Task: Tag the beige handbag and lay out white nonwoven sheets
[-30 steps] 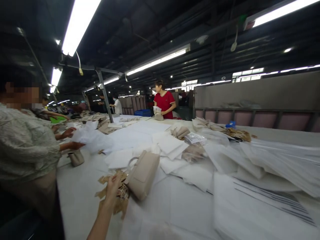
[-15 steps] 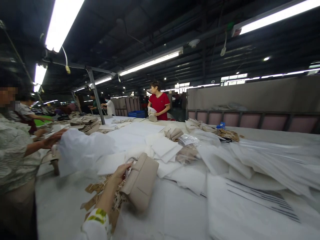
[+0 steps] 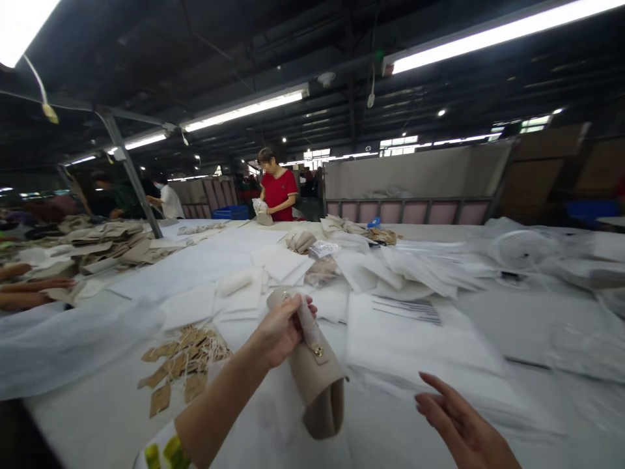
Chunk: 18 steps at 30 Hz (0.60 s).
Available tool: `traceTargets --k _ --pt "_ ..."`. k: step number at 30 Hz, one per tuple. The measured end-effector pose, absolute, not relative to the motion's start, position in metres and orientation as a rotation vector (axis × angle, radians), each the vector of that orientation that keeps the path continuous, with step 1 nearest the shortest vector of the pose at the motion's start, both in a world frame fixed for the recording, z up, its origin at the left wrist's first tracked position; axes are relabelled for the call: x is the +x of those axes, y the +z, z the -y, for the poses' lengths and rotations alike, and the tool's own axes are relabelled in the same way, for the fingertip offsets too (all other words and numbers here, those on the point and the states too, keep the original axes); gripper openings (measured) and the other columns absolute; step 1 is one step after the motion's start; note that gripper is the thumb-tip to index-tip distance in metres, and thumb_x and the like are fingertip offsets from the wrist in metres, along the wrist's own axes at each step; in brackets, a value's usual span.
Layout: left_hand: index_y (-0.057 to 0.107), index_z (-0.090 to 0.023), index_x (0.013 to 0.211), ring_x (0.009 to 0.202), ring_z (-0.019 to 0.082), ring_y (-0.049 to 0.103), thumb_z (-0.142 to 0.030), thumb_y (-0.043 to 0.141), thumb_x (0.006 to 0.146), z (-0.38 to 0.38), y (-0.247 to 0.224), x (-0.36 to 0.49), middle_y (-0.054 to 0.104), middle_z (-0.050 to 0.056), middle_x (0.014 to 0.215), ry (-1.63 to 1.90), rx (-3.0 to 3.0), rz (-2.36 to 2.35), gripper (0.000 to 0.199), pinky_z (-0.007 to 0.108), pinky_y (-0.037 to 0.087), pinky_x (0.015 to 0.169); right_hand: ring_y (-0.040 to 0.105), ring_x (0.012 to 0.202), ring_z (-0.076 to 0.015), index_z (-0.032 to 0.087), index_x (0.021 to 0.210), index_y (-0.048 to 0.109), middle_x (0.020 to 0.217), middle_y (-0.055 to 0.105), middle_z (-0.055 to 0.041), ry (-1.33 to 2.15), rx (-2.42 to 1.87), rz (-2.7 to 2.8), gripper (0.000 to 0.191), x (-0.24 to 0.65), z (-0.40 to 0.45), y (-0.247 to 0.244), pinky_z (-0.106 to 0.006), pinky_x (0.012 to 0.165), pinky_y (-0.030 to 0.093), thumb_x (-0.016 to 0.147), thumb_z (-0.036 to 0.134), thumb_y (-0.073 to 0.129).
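Observation:
A beige handbag (image 3: 317, 374) with a small gold fitting hangs tilted over the white tabletop. My left hand (image 3: 283, 329) is closed around the bag's handle at its upper side. To the right of the bag, my right hand (image 3: 454, 417) hovers with its fingers apart and nothing in them. Below and beyond it lie flat white foam sheets (image 3: 390, 339) with dark stripes. Brown hang tags (image 3: 180, 365) with pale strings lie in a heap left of my left forearm.
Beige bag pieces (image 3: 117, 244) are stacked at the far left, near a metal post (image 3: 129, 172). A person in red (image 3: 278, 192) handles a bag across the table. Another person's arms (image 3: 36, 290) reach in from the left. A white fan (image 3: 512, 251) stands at the right.
The view has swung right. The bag has turned in my left hand so its handle and gold fitting show. My right hand has come into view.

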<state>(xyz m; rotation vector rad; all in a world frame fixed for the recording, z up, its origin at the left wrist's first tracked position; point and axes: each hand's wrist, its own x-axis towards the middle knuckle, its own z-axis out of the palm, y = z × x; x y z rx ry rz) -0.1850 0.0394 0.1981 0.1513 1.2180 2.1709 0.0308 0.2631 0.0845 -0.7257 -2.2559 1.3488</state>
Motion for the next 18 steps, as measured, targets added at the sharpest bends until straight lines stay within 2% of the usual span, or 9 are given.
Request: traceTargets --k 3,5,8,11,13,14,16,18 --pt "0.059 -0.010 0.108 0.081 0.014 0.063 -0.028 0.042 0.099 -0.049 0.210 -0.132 0.063 0.010 0.091 2.074 0.113 -1.091 0.027 0.024 0.053 0.076 0.066 0.105 -0.0267 0.020 0.135 0.049 0.118 0.066 -0.0126 1.276 -0.596 2.273 0.077 0.041 -0.220 0.141 -0.035 0.081 0.057 0.080 0.073 0.047" --pt "0.058 -0.012 0.113 0.085 0.013 0.063 -0.028 0.041 0.099 -0.055 0.212 -0.098 0.063 0.008 0.095 2.002 0.105 -1.024 0.027 0.023 0.052 0.080 0.062 0.111 -0.0297 0.018 0.137 0.048 0.124 0.063 -0.0146 1.080 -0.495 2.369 0.075 0.048 -0.203 0.166 -0.042 0.090 0.053 0.082 0.068 0.049" --pt "0.059 -0.014 0.114 0.095 0.012 0.063 -0.027 0.042 0.099 -0.062 0.206 -0.062 0.064 0.008 0.105 1.857 0.212 -0.998 0.027 0.023 0.050 0.090 0.060 0.111 -0.0311 0.021 0.121 0.060 0.121 0.065 -0.0114 0.917 -0.373 2.578 0.048 0.056 -0.196 0.177 -0.044 0.094 0.048 0.085 0.050 0.054" --pt "0.066 -0.013 0.104 0.097 0.017 0.064 -0.043 0.060 0.089 -0.060 0.186 -0.061 0.067 0.011 0.105 1.635 0.600 -1.190 0.035 0.026 0.051 0.089 0.065 0.093 -0.0263 0.024 0.099 0.065 0.101 0.071 -0.0047 0.981 -0.331 2.716 0.025 0.064 -0.204 0.157 -0.036 0.080 0.050 0.088 0.040 0.049" --pt "0.069 -0.011 0.097 0.087 0.021 0.065 -0.056 0.073 0.075 -0.054 0.167 -0.081 0.069 0.012 0.093 1.579 0.778 -1.391 0.051 0.028 0.052 0.080 0.066 0.082 -0.0246 0.023 0.092 0.063 0.090 0.071 -0.0031 1.030 -0.338 2.762 0.026 0.066 -0.212 0.132 -0.034 0.072 0.049 0.089 0.042 0.046" --pt "0.069 -0.011 0.099 0.085 0.021 0.063 -0.059 0.074 0.072 -0.050 0.156 -0.095 0.069 0.011 0.092 1.614 0.819 -1.500 0.055 0.028 0.051 0.078 0.066 0.080 -0.0246 0.023 0.090 0.062 0.087 0.071 -0.0034 1.044 -0.352 2.777 0.028 0.067 -0.215 0.120 -0.034 0.070 0.049 0.090 0.044 0.044" --pt "0.066 -0.015 0.109 0.094 0.022 0.062 -0.059 0.070 0.077 -0.041 0.134 -0.126 0.067 0.009 0.105 1.672 0.889 -1.695 0.054 0.031 0.049 0.086 0.066 0.083 -0.0263 0.023 0.087 0.060 0.088 0.070 -0.0055 1.043 -0.401 2.785 0.033 0.066 -0.219 0.099 -0.035 0.071 0.048 0.092 0.047 0.038" --pt "0.061 -0.019 0.119 0.112 0.025 0.056 -0.057 0.064 0.081 -0.031 0.113 -0.153 0.061 0.009 0.124 1.678 0.928 -1.820 0.054 0.035 0.045 0.096 0.065 0.088 -0.0283 0.022 0.086 0.058 0.094 0.070 -0.0079 1.025 -0.444 2.774 0.036 0.065 -0.220 0.087 -0.038 0.074 0.047 0.093 0.049 0.034"
